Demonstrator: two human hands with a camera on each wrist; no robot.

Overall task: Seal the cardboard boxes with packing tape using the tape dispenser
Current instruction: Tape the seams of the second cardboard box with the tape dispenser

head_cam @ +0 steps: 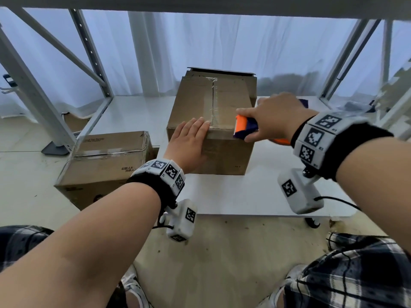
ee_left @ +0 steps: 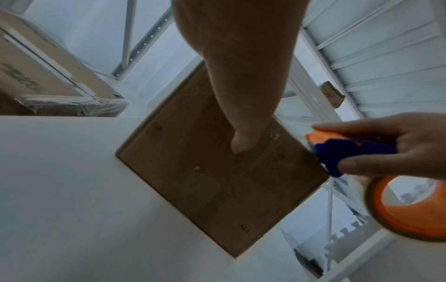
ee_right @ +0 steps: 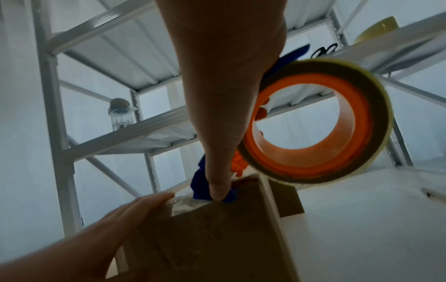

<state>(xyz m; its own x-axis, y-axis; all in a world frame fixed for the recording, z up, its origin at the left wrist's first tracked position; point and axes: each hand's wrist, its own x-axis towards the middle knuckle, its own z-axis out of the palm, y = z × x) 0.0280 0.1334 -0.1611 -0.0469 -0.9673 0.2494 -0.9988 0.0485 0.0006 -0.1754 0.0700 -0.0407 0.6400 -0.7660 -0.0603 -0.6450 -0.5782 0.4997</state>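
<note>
Cardboard box (head_cam: 213, 121) at the centre of the head view, standing on a white desk (head_cam: 255, 192); we see a strip of clear packing tape (head_cam: 214, 101) running down the middle seam of its top, from the far edge to the near edge.

Our left hand (head_cam: 189, 143) lies flat on the box at about 7 o'clock from its centre, fingers straight and together, fingertips touching the tape at the near edge, the thumb down the front face. It holds nothing.

Our right hand (head_cam: 275, 116) comes in from 3 o'clock and grips an orange and blue tape dispenser (head_cam: 244, 127), index finger stretched along its top, thumb underneath. The dispenser's front end meets the box at the near right part of the top edge. In the right wrist view, the tape roll (ee_right: 316, 122) with its orange core sits just behind the fingers, above the desk and beside the box.

At 8 o'clock, lower than the desk, a second cardboard box (head_cam: 104, 165) stands on the floor, with tape along its top edges. White metal shelving (head_cam: 93, 52) rises behind, at 10 to 2 o'clock, with pale curtains beyond. On a shelf in the right wrist view stands a clear bottle (ee_right: 120, 114).
</note>
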